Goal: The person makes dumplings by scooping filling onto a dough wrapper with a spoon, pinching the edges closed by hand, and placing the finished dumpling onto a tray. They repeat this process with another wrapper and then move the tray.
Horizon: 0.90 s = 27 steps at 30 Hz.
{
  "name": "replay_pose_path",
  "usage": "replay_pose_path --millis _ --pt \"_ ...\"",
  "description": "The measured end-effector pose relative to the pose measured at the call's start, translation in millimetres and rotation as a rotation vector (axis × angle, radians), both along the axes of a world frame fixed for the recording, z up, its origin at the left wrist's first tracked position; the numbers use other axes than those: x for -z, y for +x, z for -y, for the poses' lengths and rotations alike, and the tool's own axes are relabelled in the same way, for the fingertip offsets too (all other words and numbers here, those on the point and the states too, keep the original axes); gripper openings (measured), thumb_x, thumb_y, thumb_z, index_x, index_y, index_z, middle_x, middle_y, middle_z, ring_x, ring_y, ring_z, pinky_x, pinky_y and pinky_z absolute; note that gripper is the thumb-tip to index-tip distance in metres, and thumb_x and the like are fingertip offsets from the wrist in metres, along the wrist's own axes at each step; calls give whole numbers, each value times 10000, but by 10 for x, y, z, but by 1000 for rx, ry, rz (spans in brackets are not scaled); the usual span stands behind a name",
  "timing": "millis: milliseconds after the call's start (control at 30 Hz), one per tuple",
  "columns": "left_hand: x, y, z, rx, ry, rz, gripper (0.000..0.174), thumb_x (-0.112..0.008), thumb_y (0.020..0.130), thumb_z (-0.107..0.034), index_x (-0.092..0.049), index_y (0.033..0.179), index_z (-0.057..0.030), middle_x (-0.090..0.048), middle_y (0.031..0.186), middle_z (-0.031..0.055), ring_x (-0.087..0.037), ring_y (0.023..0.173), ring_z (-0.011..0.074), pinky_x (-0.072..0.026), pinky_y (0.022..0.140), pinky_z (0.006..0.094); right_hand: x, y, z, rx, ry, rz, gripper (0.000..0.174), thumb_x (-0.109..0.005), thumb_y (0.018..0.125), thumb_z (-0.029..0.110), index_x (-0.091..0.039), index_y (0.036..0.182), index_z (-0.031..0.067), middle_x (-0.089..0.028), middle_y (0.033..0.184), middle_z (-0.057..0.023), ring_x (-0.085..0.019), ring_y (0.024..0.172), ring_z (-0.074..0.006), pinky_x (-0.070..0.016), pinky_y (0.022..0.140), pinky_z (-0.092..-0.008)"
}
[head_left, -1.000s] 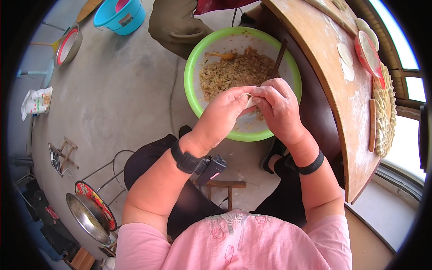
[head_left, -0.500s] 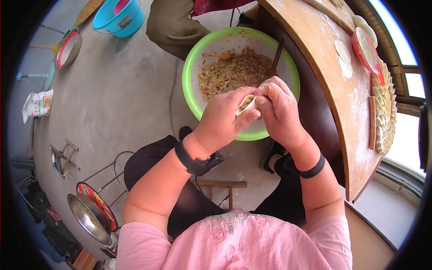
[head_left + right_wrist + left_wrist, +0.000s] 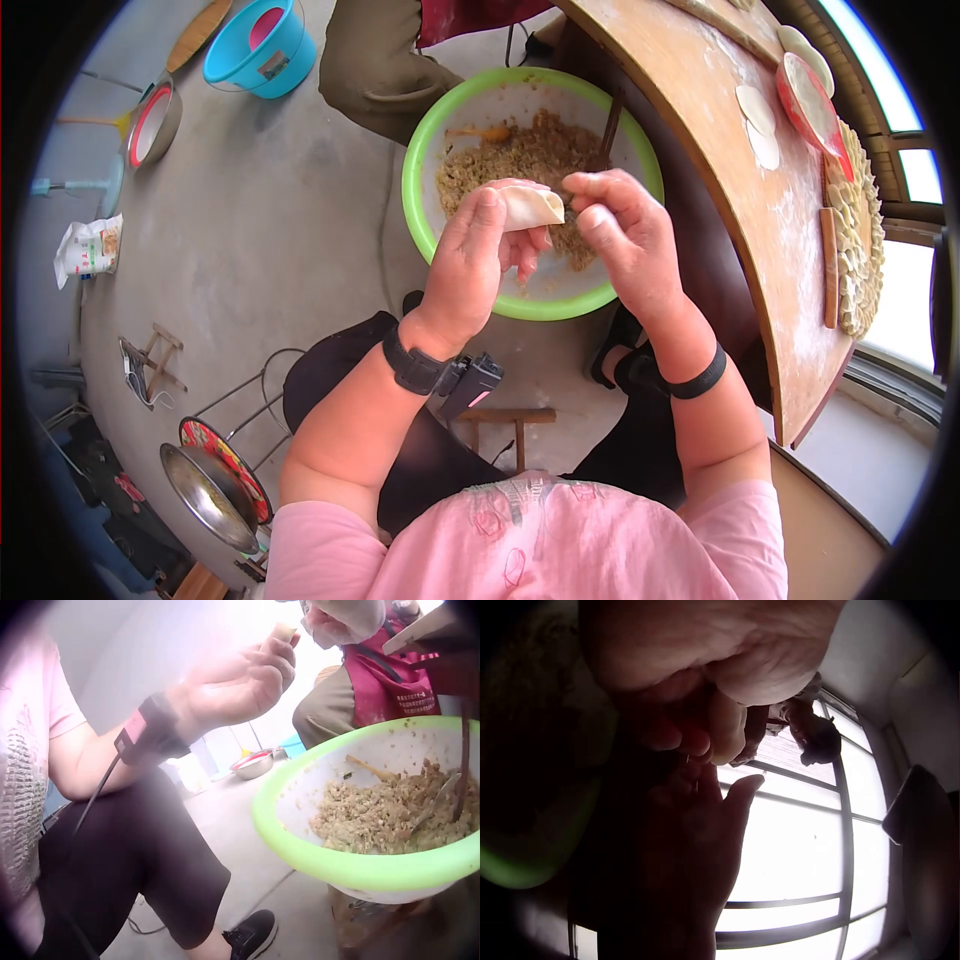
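A half-moon dumpling (image 3: 530, 207) of pale dough lies in my left hand (image 3: 465, 250), gripped between the thumb and fingers, above the basin. Its right end shows a small gap in the edge. My right hand (image 3: 638, 245) is just right of it, thumb and forefinger apart, with nothing between them. Beneath both hands is a white basin with a green rim (image 3: 415, 185), holding chopped filling (image 3: 520, 155). An orange-handled utensil (image 3: 480, 133) rests in the filling. In the left wrist view, the dumpling (image 3: 726, 729) pokes out below my palm, in deep shadow.
To the right, a floured wooden table (image 3: 715, 150) carries round wrappers (image 3: 757, 110), a red-rimmed sieve-like dish (image 3: 805, 95) and rows of dumplings (image 3: 858, 240). Another person's leg (image 3: 370, 70) is beyond the basin. A blue bucket (image 3: 262, 62) stands on the floor at far left.
Both hands were together at the dough, its filling visible half a second ago. Now the dumpling is folded over in my left hand, and my right hand has drawn away to the right.
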State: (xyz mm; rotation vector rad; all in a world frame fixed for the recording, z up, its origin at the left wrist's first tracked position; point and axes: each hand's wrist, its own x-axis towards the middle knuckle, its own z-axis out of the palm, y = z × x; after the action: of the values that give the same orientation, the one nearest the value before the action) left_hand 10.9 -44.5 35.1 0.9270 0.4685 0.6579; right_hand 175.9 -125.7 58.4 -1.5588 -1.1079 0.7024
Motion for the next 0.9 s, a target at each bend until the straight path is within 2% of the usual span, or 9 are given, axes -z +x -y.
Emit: replay_pose_path --millis 33,100,200,300,433,533,600,900 --pt "0 2 -2 -13 9 -4 492 -314 1107 -410 -600 1184 -17 -624 1015 74 -546 764 110 -470 662 253 4 -13 8 -26 -68 -102 311 -773 856 125 -677 1091 -55 -663 968 -89 -651 912 -148 -531 827 -301" --pt "17 18 -5 -36 21 -9 540 -292 1108 -424 -633 1140 -6 -606 1058 98 -538 760 133 -455 654 260 55 -86 -7 -29 -91 -322 304 -799 850 115 -676 1066 -60 -679 965 -76 -653 901 -126 -534 811 -287" --pt "77 16 -32 17 81 41 551 -287 1110 -418 -647 1101 -1 -587 1129 101 -547 780 148 -461 662 268 17 -162 -37 15 -119 -335 207 -758 888 82 -670 1013 -57 -691 907 -54 -641 867 -104 -534 796 -279" --pt "50 34 11 -22 -9 10 557 -292 1107 -426 -647 1100 4 -588 1131 100 -557 791 155 -462 668 267 37 -172 -42 12 -109 -345 147 -717 914 63 -663 987 -52 -688 875 -41 -627 842 -90 -525 779 -272" --pt "64 18 -2 9 -4 -8 551 -293 1104 -440 -612 1183 2 -613 1057 93 -558 806 143 -461 674 263 17 -151 -54 -9 -145 -344 115 -669 945 67 -656 945 -47 -679 856 -42 -611 815 -86 -511 758 -259" --pt "55 6 2 31 -17 -41 553 -293 1103 -450 -571 1272 -2 -624 1005 86 -550 798 131 -458 678 259 -91 -181 -76 -9 -185 -388 149 -670 950 101 -653 926 -45 -672 837 -47 -601 795 -89 -504 738 -261" --pt "48 14 23 39 -11 -69 555 -293 1103 -450 -544 1322 -7 -628 984 83 -541 785 123 -456 680 255 19 -176 -74 -8 -167 -417 182 -675 950 132 -652 922 -46 -668 828 -48 -593 779 -90 -497 718 -265" --pt "30 11 17 152 -41 -133 557 -295 1107 -418 -472 1453 -20 -632 973 84 -508 741 112 -450 675 254 65 -145 -114 -20 -228 -514 241 -665 953 197 -652 891 -35 -640 752 -45 -555 677 -87 -471 657 -270"
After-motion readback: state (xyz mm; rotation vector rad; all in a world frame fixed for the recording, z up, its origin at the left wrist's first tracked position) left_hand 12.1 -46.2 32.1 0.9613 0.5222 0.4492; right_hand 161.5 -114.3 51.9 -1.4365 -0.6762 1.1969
